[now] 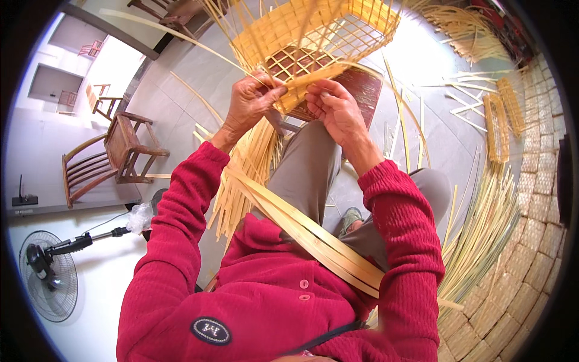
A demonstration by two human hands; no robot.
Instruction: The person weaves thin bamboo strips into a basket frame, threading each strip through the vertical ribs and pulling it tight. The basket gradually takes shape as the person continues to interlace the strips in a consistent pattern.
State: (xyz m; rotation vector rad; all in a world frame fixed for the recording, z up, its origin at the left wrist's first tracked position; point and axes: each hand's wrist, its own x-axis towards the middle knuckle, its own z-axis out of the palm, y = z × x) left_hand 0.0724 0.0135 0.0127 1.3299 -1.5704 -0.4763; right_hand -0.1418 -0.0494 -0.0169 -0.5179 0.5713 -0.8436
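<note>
A yellow woven bamboo basket [313, 24] with an open lattice and long loose strips rests on a worn red-brown wooden stool [356, 96] at the top middle. My left hand [250, 96] pinches strips at the basket's near left corner. My right hand [335, 105] is closed at the near edge, thumb and forefinger gripping the woven strip band, other fingers curled. Broad pale bamboo strips [307, 229] lie diagonally across my lap, and a bundle of more strips [241, 193] hangs beside my left leg.
Wooden chair [132, 148] and standing fan [48, 271] at left; more chairs [169, 18] behind. Loose strips [476, 229] lie on the tiled floor [452, 139] at right, with narrow woven pieces [497, 130] and stacked woven items [531, 253] along the right side.
</note>
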